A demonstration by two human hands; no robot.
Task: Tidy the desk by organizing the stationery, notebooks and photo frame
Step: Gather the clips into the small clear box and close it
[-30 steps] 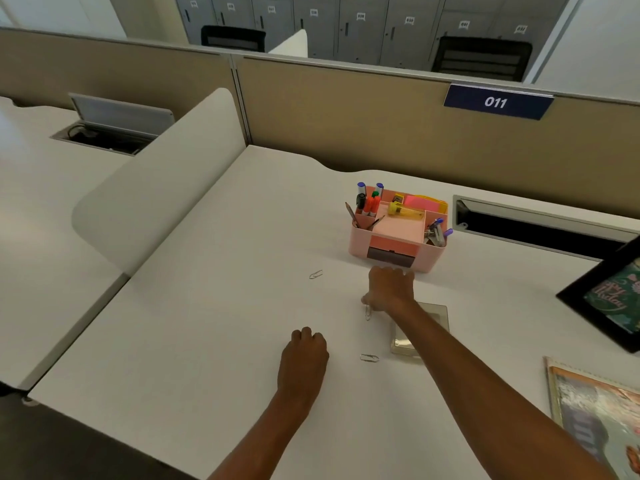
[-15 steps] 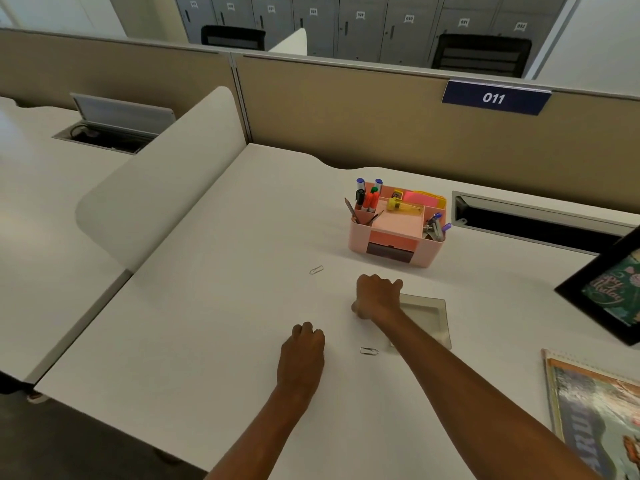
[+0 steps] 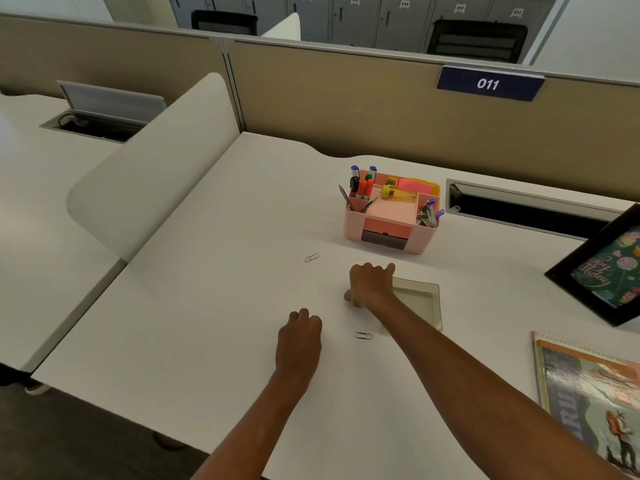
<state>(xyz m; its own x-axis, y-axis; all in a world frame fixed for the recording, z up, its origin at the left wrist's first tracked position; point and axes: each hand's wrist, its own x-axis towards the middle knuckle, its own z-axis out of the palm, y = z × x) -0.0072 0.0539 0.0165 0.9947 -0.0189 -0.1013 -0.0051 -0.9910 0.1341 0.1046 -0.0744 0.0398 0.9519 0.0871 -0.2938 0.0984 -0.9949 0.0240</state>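
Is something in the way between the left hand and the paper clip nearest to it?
Nothing visible: only bare desk lies between the left hand and that paper clip.

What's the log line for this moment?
left hand: fist on desk | right hand: fist at tray edge, contents hidden | far clip, near clip: loose on desk

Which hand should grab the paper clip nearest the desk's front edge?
Probably left: the left hand rests beside that paper clip, while the right hand is curled at the tray edge, seemingly occupied.
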